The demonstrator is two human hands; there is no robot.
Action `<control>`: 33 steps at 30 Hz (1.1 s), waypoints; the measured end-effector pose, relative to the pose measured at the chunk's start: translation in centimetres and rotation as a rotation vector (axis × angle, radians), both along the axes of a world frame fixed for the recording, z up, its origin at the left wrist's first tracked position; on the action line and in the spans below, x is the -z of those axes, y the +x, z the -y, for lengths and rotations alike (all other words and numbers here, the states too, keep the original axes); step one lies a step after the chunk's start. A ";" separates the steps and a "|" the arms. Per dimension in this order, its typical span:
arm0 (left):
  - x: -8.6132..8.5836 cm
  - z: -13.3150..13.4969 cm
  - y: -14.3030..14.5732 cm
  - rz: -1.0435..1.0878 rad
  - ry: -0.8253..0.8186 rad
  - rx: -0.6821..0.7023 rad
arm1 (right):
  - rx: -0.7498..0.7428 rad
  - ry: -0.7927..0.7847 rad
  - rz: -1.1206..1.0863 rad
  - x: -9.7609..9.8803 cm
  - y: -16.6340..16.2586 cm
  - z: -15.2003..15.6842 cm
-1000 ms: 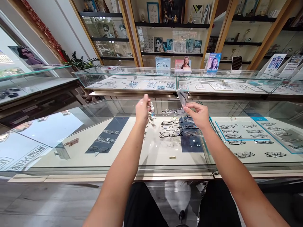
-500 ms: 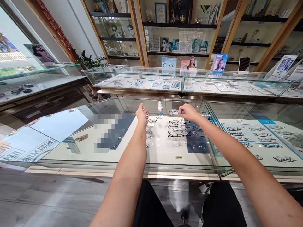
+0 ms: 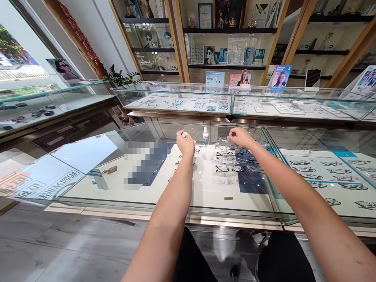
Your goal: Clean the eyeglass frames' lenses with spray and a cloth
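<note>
My left hand (image 3: 185,143) is closed over the glass counter (image 3: 96,184), pinching a small pale object I cannot make out. My right hand (image 3: 239,137) is also closed, low on the glass. Its fingertips pinch the edge of a clear plastic pouch (image 3: 221,139) that lies on the counter top. A small white spray bottle (image 3: 205,136) with a blue label stands upright between the two hands. Rows of dark-framed glasses (image 3: 229,168) lie inside the case just below my hands.
More glasses on trays (image 3: 320,169) fill the case to the right. A second glass showcase (image 3: 205,102) runs behind, with leaflets and wall shelves beyond. A key fob (image 3: 111,169) lies at the left. My dark-clad legs show under the counter edge.
My right hand came down from chest height and brought the clear pouch onto the glass. My left hand lowered too, uncovering the spray bottle. The view shifted slightly left.
</note>
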State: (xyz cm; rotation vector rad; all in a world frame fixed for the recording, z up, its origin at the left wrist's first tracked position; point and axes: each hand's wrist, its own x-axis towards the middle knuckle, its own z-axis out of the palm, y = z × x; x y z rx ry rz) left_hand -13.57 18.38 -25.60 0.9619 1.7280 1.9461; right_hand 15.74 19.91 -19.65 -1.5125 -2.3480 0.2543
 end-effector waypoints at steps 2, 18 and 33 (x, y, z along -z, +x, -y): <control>-0.2 0.4 0.1 -0.112 -0.055 -0.049 | 0.077 -0.039 0.059 -0.1 -0.7 -1.1; -1.2 1.2 0.2 -0.376 -0.109 -0.303 | 0.277 0.003 0.012 -3.7 -0.6 0.4; -6.5 5.4 10.9 -0.749 0.460 0.367 | -0.073 0.297 -0.775 -0.1 3.5 9.9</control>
